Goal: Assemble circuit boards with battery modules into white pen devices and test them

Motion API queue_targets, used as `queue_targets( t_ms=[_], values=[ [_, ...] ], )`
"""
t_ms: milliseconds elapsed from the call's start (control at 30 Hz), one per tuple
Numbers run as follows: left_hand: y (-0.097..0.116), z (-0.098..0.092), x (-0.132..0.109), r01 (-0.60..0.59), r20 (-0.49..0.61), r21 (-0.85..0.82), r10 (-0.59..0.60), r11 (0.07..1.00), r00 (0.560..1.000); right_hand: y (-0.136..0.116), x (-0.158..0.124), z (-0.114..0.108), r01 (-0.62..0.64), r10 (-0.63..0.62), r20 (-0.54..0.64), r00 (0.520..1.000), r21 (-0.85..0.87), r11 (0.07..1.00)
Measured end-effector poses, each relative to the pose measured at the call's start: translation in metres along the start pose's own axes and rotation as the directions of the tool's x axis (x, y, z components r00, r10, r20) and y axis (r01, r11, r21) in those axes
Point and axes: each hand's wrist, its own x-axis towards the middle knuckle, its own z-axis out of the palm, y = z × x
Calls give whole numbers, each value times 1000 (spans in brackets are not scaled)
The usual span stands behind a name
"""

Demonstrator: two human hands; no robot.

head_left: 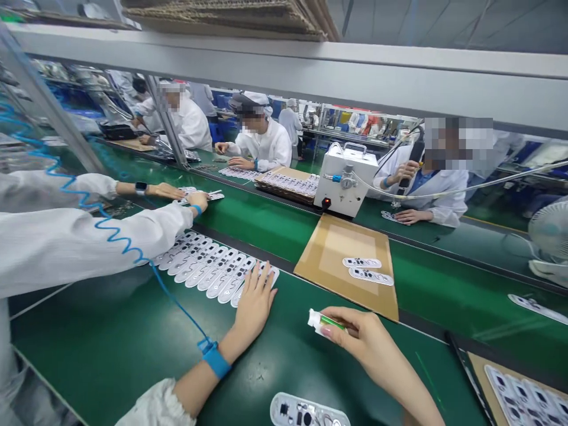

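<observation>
My left hand (pixel 255 303) lies palm down with its fingers stretched over the right end of a row of white oval panels (pixel 208 267). These panels carry dark parts and thin wires. A blue strap with a cord circles my left wrist. Held in the closed fingers of my right hand (pixel 361 336) is a small white bottle (pixel 315 319) with a green label, its white end pointing left above the green table. Close to the bottom edge lies a single oval panel (pixel 308 412), partly cut off by the frame.
A cardboard sheet (pixel 306 251) with two panels lies on the green belt beyond my hands. More panels rest on cardboard (pixel 481 362) at lower right. A co-worker's arms (pixel 146 231) reach in from the left. A white machine (pixel 344 180) and several co-workers are across the belt.
</observation>
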Motion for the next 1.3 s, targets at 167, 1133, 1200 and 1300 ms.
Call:
queue_targets(
  t_ms=[167,1133,1200,1300],
  values=[
    [12,-17,1,-44,44,-79,48,996,998,-3,-8,-13,23,-17,-63,998,86,996],
    [117,-155,-15,457,394,-815,-236,357,888,-15,-17,-14,446,-589,-179,788,-494,746],
    [114,-155,-14,457,404,-826,-220,330,888,-13,-16,-11,447,-593,-174,786,-501,741],
    [106,-151,-9,443,417,-854,-150,272,896,-10,-15,-3,458,-595,-152,789,-500,735]
  ],
)
